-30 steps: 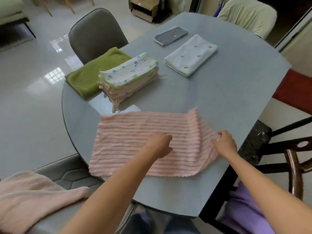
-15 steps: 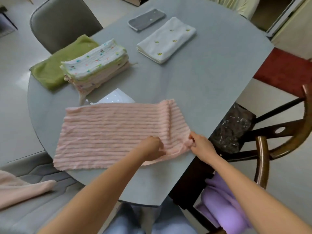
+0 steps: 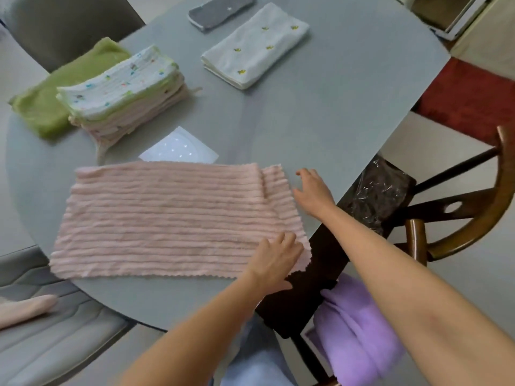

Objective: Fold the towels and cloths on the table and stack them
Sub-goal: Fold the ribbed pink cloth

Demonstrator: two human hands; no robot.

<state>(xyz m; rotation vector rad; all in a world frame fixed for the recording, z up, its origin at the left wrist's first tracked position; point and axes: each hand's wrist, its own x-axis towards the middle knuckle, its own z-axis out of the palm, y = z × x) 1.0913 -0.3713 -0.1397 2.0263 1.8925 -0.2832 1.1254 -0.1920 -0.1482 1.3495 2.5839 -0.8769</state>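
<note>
— Table (image 3: 320,112) first: grey, rounded, carrying most of the work. Done so far?

— Pink towel (image 3: 172,215) spread flat at the near edge, a narrow strip turned over along its right side, one corner hanging just past the rim. Not yet folded down to size.

— Further back?

— Green towel (image 3: 41,104) at the far left, folded. Stack (image 3: 125,87) of small cloths half on it, dotted one on top. White towel (image 3: 256,48) folded, well apart to the right. Grey cloth (image 3: 221,9) beyond that, flat.

— Off the table?

— Purple towel (image 3: 354,327) low on the right, another pink one (image 3: 25,307) on the chair at left — both probably waiting. So roughly past halfway, judging by the piles.

— Hands?

— Left hand (image 3: 274,259) flat on the pink towel's near right corner, fingers relaxed, gripping nothing. Right hand (image 3: 313,190) spread beside the turned strip, fingers straight, touching the edge at most — hard to tell.
</note>
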